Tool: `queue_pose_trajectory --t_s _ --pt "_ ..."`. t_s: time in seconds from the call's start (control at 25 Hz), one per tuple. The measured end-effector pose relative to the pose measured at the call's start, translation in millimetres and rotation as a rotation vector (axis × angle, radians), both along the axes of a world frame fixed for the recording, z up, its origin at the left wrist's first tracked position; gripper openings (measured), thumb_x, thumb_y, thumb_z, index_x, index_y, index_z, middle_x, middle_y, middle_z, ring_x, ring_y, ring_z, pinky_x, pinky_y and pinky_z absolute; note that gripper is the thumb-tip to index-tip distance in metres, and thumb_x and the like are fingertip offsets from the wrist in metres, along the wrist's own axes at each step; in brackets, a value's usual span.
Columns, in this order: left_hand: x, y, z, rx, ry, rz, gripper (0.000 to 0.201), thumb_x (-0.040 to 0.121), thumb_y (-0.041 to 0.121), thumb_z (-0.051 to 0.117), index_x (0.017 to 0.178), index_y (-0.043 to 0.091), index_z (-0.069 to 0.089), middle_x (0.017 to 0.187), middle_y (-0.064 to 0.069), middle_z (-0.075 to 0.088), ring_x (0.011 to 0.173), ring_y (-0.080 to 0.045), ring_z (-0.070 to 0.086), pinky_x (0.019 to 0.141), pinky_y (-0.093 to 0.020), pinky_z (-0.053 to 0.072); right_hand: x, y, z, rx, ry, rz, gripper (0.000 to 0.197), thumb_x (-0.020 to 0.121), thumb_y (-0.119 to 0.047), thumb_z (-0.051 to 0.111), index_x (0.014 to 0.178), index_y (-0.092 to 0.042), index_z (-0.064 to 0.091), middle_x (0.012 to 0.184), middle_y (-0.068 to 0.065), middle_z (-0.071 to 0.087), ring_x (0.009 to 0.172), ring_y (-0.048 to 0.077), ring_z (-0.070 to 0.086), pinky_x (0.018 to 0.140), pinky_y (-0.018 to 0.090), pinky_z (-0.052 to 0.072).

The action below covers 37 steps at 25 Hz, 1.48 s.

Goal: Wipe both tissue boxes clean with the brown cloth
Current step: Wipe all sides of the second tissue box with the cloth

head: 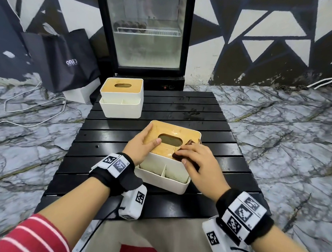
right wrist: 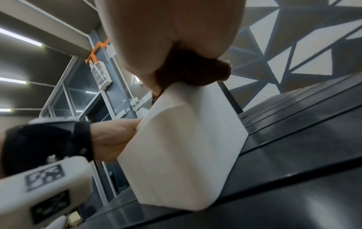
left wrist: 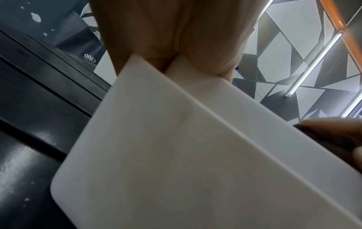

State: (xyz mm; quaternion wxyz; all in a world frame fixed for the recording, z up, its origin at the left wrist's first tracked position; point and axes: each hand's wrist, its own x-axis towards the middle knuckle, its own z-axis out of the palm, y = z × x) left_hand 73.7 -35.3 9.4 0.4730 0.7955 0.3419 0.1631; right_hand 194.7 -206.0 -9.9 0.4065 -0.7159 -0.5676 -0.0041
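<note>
While the left hand point(head: 141, 145) grips the near tissue box point(head: 165, 164) by its left corner, the right hand point(head: 199, 161) presses the bunched brown cloth point(head: 181, 155) on the lid's near-right edge; unwiped lid stretches away toward the table's point(head: 226, 166) far side.

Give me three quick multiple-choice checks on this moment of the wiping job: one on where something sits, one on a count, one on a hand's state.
1. Where is the far tissue box?
A. on the table's far left part
B. on the floor
C. stacked on the near box

2. How many tissue boxes are on the slatted table?
A. one
B. two
C. three

3. What is the right hand doing?
A. hanging empty
B. gripping the fridge
C. holding the brown cloth on the near tissue box

Answers: 1 A, it stands by the far left edge. 2 B, one far, one near. 3 C, cloth shows under the fingers on the lid, while the left hand steadies the box.
</note>
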Motion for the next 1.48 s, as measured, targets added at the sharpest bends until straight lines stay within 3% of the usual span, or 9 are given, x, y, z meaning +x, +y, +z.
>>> queue_pose_trajectory --t_s 0.12,0.32,0.52,0.68,0.88,1.08,1.24,1.36,1.48 --pt "-0.3 0.7 0.1 0.005 0.017 -0.024 0.067 0.091 0.037 0.055 0.148 0.031 0.021 0.141 0.004 0.041 0.11 -0.005 0.04 0.09 -0.015 0.029 10.6 2.2 2.7 -0.035 0.037 0.022 0.025 0.086 -0.027 0.049 0.104 -0.029 0.066 0.109 -0.018 0.055 0.109 0.005 0.044 0.099 0.012 0.026" --pt "-4.6 3.8 -2.0 0.003 0.044 -0.045 0.067 0.091 0.038 0.054 0.148 0.033 0.02 0.146 0.003 0.035 0.113 -0.004 0.037 0.092 -0.016 0.028 37.0 27.0 12.7 -0.101 0.091 -0.028 0.026 0.087 -0.01 0.056 0.105 -0.025 0.067 0.114 -0.006 0.059 0.11 0.009 0.041 0.104 0.025 0.025" --pt "-4.4 4.2 -3.0 -0.04 -0.011 -0.046 0.07 0.088 0.033 0.06 0.148 0.026 0.023 0.146 0.004 0.033 0.115 -0.003 0.036 0.089 -0.009 0.028 47.9 42.8 19.1 -0.181 0.136 -0.092 0.026 0.089 -0.012 0.053 0.107 -0.025 0.066 0.119 -0.004 0.057 0.114 0.019 0.042 0.098 0.024 0.026" --pt "-19.2 6.8 -12.1 0.002 -0.033 -0.076 0.104 0.062 0.063 0.072 0.146 0.027 0.023 0.142 0.008 0.028 0.124 -0.004 0.03 0.103 -0.02 0.026 44.1 48.1 18.5 -0.187 0.143 -0.105 0.026 0.088 -0.013 0.053 0.108 -0.025 0.065 0.118 -0.005 0.058 0.115 0.022 0.045 0.096 0.024 0.027" --pt "-19.0 15.1 -16.4 0.058 -0.069 0.003 0.08 0.074 0.022 0.077 0.142 0.023 0.034 0.137 0.003 0.038 0.124 -0.008 0.036 0.105 -0.023 0.028 36.8 31.9 21.3 -0.17 0.16 -0.168 0.027 0.088 -0.013 0.054 0.107 -0.026 0.065 0.113 -0.008 0.057 0.11 0.024 0.044 0.093 0.023 0.03" --pt "-13.4 37.0 -8.1 0.145 -0.044 0.107 0.058 0.079 0.024 0.073 0.132 0.02 0.049 0.134 -0.001 0.052 0.124 -0.016 0.047 0.102 -0.027 0.035 5.3 -3.8 26.6 -0.202 0.128 -0.091 0.027 0.087 -0.015 0.057 0.108 -0.028 0.065 0.104 -0.017 0.049 0.102 0.018 0.043 0.087 0.018 0.027" --pt "0.6 21.4 2.2 0.214 0.056 0.083 0.046 0.091 0.03 0.058 0.134 0.019 0.048 0.136 -0.003 0.052 0.126 -0.018 0.047 0.102 -0.03 0.036 -5.3 -16.6 37.3 -0.297 0.112 0.03 0.026 0.086 -0.017 0.058 0.107 -0.031 0.065 0.109 -0.015 0.056 0.101 0.011 0.044 0.088 0.011 0.029" --pt "10.8 -0.1 6.6 0.205 0.093 0.021 0.054 0.092 0.037 0.053 0.141 0.02 0.038 0.142 -0.003 0.045 0.128 -0.021 0.044 0.104 -0.033 0.035 5.2 -9.1 46.6 -0.163 0.149 0.021 0.024 0.081 -0.016 0.062 0.102 -0.027 0.066 0.107 -0.011 0.06 0.105 0.012 0.051 0.096 0.026 0.036" --pt "19.3 -8.6 8.1 0.197 0.133 0.009 0.067 0.091 0.04 0.054 0.147 0.017 0.026 0.15 -0.005 0.033 0.135 -0.021 0.035 0.107 -0.03 0.028 13.2 7.4 41.6 -0.188 0.133 -0.035 0.026 0.082 -0.019 0.063 0.107 -0.025 0.065 0.128 -0.005 0.049 0.121 0.015 0.041 0.107 0.032 0.029"
